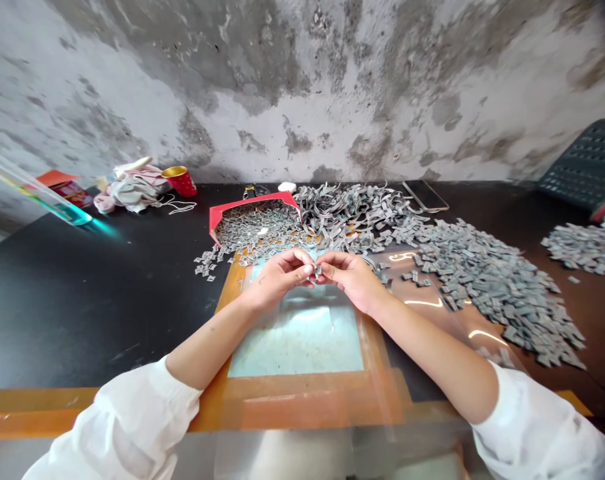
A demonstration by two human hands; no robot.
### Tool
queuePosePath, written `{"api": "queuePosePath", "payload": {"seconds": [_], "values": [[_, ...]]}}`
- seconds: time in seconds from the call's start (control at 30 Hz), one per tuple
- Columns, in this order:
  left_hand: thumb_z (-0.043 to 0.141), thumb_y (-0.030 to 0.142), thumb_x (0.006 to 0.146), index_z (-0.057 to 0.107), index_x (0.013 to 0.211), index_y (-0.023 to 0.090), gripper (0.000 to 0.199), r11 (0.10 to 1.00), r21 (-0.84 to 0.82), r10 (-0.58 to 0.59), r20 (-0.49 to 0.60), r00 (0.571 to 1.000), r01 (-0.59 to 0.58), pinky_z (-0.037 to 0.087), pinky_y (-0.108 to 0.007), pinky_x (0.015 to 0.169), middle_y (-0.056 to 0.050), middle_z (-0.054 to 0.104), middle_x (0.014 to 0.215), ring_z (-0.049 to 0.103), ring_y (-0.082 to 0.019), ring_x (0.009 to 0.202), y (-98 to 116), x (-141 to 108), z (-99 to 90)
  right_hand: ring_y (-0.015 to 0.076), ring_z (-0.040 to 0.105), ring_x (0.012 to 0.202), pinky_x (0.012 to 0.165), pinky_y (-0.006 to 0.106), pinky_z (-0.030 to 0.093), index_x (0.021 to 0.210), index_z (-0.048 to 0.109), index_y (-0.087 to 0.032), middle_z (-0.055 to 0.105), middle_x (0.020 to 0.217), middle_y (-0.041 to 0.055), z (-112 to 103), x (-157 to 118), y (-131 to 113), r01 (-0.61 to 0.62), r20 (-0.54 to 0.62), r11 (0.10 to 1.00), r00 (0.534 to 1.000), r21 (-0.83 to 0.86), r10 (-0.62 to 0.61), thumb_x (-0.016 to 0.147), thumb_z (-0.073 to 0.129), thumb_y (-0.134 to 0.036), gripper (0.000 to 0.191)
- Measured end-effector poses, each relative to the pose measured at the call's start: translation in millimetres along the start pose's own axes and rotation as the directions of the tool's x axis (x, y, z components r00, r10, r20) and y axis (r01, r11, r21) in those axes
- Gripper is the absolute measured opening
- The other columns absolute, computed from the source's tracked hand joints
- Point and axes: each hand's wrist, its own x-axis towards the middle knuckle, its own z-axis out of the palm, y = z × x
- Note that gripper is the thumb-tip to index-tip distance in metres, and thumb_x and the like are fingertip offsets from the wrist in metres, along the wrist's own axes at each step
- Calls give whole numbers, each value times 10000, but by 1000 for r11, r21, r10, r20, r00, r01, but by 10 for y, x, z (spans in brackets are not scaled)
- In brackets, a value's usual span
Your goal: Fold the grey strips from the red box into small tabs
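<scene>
My left hand (281,277) and my right hand (350,277) meet above a pale blue sheet (297,343), fingertips pinched together. Between them is a small grey piece (317,271), partly covered by the fingers; its exact kind is too small to make out. Just beyond the hands, a red-edged box (255,201) lies with its open side toward me, and many small grey buckle-like pieces (262,230) spill from it. Behind and right of my right hand is a tangled heap of grey fabric strips (362,207). A pile of small folded grey pieces (497,287) spreads farther right.
A phone (426,196) lies near the wall. Another grey pile (582,247) and a dark perforated basket (587,163) stand at the right. On the left are a red cup (180,181), crumpled cloth (132,187) and a clear tube (37,190). Orange tape (37,410) runs along the front edge.
</scene>
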Motion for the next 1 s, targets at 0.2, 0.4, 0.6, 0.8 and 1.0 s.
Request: {"api": "queuePosePath", "payload": {"seconds": [0.2, 0.4, 0.6, 0.8, 1.0], "values": [[693, 288, 804, 608, 814, 156, 158, 998, 63, 0, -29, 1000, 2, 529, -237, 682, -9, 618, 792, 616, -111, 743, 2, 2, 14, 87, 596, 670, 719, 254, 544, 819, 709, -218, 660, 779, -22, -1, 11, 12, 13, -73, 998, 997, -60, -17, 696, 766, -380, 211], [720, 304, 768, 623, 789, 154, 180, 994, 104, -32, -52, 998, 38, 524, -243, 685, -9, 630, 755, 612, -113, 722, 20, 0, 17, 88, 593, 641, 687, 253, 542, 819, 705, -217, 669, 790, -16, -10, 9, 4, 49, -85, 990, 995, -132, -61, 689, 765, -399, 232], [743, 322, 736, 630, 784, 152, 210, 988, 144, -41, -78, 996, 52, 530, -244, 672, -12, 644, 764, 623, -113, 679, 36, -3, 8, 100, 600, 643, 680, 263, 549, 830, 708, -215, 674, 796, -4, -13, 7, 6, 57, -85, 981, 994, -187, -74, 692, 755, -421, 253], [745, 330, 732, 651, 770, 145, 211, 953, 304, 6, -91, 996, 22, 523, -236, 658, -10, 641, 720, 619, -111, 635, 85, -3, 10, 95, 592, 593, 623, 250, 544, 822, 701, -213, 662, 767, -8, -7, -1, 2, 73, -88, 967, 991, -245, -97, 706, 741, -421, 241], [729, 341, 743, 665, 783, 141, 214, 925, 380, 26, -120, 992, 22, 506, -216, 618, -10, 638, 721, 594, -92, 591, 116, 7, 41, 99, 594, 613, 629, 249, 543, 819, 700, -197, 664, 783, 5, -18, 12, 18, 68, -137, 957, 984, -283, -110, 711, 727, -445, 272]]}}
